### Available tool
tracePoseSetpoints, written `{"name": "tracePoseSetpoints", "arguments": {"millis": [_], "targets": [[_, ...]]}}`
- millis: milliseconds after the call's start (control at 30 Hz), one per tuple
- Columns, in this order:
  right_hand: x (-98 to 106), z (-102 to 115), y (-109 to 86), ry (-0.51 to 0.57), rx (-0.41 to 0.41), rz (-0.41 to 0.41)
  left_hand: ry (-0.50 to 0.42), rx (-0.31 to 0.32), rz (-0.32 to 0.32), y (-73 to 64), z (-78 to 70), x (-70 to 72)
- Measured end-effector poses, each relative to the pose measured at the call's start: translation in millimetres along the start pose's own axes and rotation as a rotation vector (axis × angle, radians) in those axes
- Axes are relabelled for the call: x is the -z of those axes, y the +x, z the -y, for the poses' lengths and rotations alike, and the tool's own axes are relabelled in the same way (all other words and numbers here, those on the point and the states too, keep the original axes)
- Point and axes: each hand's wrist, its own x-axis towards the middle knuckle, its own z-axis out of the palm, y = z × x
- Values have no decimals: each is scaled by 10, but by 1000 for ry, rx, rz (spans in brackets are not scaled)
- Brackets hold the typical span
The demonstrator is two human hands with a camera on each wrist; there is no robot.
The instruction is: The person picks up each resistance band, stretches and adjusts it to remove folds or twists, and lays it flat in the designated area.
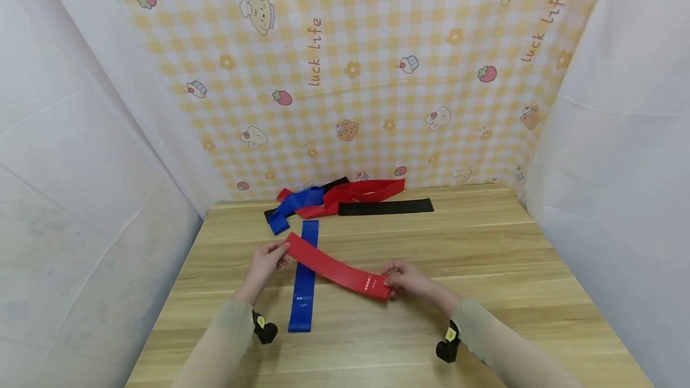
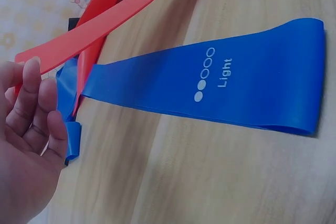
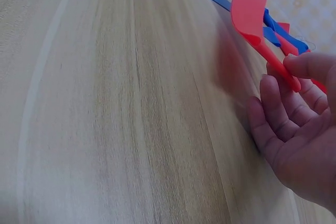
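Observation:
A red resistance band is held by its two ends above the table, sagging a little between the hands. My left hand pinches its left end, and my right hand pinches the right end, beside the printed white dots. Under it, a blue resistance band lies lengthwise on the wood, flat and partly covered by the red one in the head view. In the left wrist view the blue band shows the word "Light". The right wrist view shows the red band folded as a loop near my fingertips.
At the table's back lies a loose pile with a red band, a crumpled blue band and black bands, one black band lying straight. A patterned cloth hangs behind the wooden table; white sheets flank both sides.

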Motion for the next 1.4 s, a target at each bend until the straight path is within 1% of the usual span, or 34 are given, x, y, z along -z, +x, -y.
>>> {"name": "tracePoseSetpoints", "arguments": {"millis": [133, 267, 500, 633, 767, 900, 1100, 1300, 1400], "targets": [[-26, 20, -22, 5, 0, 18, 8, -5, -11, 28, -24, 5], [-47, 40, -39, -16, 16, 37, 15, 7, -13, 50, -53, -1], [-95, 49, -40, -44, 31, 70, -17, 30, -12, 99, -110, -26], [-128, 44, -36, -90, 34, 98, -6, 38, -16, 120, -148, -40], [-153, 45, -35, -146, 31, 122, -16, 40, -18, 142, -174, -53], [-177, 52, -35, -165, 30, 144, -22, 32, -23, 156, -188, -65], [-211, 64, -25, -176, 36, 150, -13, 17, -22, 175, -238, -59], [-259, 108, -33, -193, 38, 157, 15, -21, -8, 203, -310, -50], [-298, 142, -45, -199, 45, 163, 29, -18, -5, 223, -324, -58]]}}
